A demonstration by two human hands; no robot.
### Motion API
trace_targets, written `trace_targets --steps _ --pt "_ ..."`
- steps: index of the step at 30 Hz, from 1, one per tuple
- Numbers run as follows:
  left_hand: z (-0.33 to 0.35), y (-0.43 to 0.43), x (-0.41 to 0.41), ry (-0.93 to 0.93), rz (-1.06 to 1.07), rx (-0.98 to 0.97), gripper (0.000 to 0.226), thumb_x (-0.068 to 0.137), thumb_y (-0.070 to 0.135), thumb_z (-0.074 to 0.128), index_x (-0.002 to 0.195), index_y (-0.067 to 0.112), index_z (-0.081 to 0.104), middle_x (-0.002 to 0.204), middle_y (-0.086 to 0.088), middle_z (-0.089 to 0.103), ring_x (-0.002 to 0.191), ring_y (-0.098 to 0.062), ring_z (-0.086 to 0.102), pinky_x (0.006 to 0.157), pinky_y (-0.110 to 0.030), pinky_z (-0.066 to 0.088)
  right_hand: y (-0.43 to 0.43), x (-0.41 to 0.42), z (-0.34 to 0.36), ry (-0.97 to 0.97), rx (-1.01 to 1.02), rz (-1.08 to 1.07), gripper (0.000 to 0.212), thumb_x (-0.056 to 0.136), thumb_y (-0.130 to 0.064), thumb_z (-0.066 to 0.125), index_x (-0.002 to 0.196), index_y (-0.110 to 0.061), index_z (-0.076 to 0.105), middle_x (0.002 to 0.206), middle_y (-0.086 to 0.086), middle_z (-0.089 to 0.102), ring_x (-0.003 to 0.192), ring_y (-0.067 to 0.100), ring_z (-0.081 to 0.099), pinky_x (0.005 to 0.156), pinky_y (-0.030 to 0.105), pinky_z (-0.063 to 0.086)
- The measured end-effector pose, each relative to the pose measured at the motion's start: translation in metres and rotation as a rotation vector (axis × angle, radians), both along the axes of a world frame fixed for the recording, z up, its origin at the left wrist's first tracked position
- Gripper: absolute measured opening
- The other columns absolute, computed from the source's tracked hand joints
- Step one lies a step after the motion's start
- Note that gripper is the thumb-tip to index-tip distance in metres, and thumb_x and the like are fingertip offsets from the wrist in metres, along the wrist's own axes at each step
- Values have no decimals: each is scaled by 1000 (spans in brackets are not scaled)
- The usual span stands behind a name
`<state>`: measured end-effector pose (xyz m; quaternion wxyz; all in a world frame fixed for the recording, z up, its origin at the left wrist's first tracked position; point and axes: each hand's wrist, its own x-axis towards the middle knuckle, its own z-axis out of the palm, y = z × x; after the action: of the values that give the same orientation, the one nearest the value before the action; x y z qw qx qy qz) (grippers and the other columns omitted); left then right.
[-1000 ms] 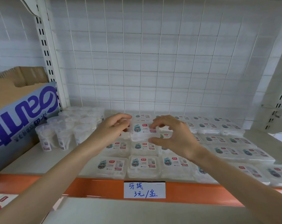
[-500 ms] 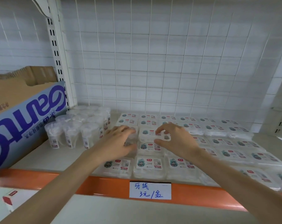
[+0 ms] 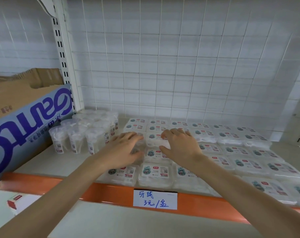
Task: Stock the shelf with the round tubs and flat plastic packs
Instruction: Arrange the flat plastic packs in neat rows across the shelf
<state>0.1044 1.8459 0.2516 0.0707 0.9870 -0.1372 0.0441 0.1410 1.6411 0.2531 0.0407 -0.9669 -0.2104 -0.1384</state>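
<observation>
Rows of flat plastic packs [image 3: 240, 150] with teal-and-red labels cover the middle and right of the shelf [image 3: 42, 184]. Several clear round tubs [image 3: 77, 136] stand in a cluster at the left. My left hand [image 3: 125, 150] lies with fairly straight fingers on packs in the left column. My right hand [image 3: 178, 146] reaches in beside it; its thumb and forefinger pinch the right edge of one flat pack [image 3: 153, 140] lying between my hands on the stack.
A blue-and-brown cardboard box [image 3: 25, 121] fills the shelf's left end, close to the tubs. A white wire grid [image 3: 163, 66] backs the shelf, with a slotted upright [image 3: 63, 57] at left. A handwritten price label [image 3: 155, 200] sits on the orange front rail.
Both hands have lowered the pack they held raised between them onto the stacked packs, and moved slightly forward. The view has shifted left and down.
</observation>
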Motion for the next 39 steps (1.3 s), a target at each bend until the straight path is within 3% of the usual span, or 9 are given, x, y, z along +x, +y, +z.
trace_targets --steps 5,11,14,29,39 --pt "5 -8 -3 52 79 -27 69 98 47 47 156 27 15 165 0 0 151 -19 -3 121 -41 3 -5 -5 3 7 21 34 51 100 -47 43 144 -23 42 148 -1 42 135 21 38 113 38 30" --pt "10 -20 -21 65 117 86 78 96 57 44 157 26 5 164 2 -3 151 -18 -6 120 -41 1 -27 -15 2 4 36 16 60 97 -55 43 149 -25 34 153 0 36 140 22 31 113 38 27" --pt "5 -26 -37 70 140 79 73 97 58 40 156 28 9 165 1 -1 151 -16 -5 120 -39 2 -37 -21 -2 58 34 19 67 97 -57 42 152 -23 27 158 2 29 145 24 24 116 40 24" --pt "22 -30 -138 -73 66 14 72 96 59 42 155 26 18 163 0 8 150 -16 1 120 -36 6 -55 -138 7 111 162 -124 71 95 -62 43 151 -20 30 156 2 34 144 22 29 115 40 26" --pt "-33 -20 -230 -76 -86 -26 68 95 56 47 151 23 28 160 0 12 148 -15 5 117 -33 9 -44 -251 -47 109 162 -198 65 94 -56 49 146 -19 37 147 1 42 138 22 35 109 38 31"
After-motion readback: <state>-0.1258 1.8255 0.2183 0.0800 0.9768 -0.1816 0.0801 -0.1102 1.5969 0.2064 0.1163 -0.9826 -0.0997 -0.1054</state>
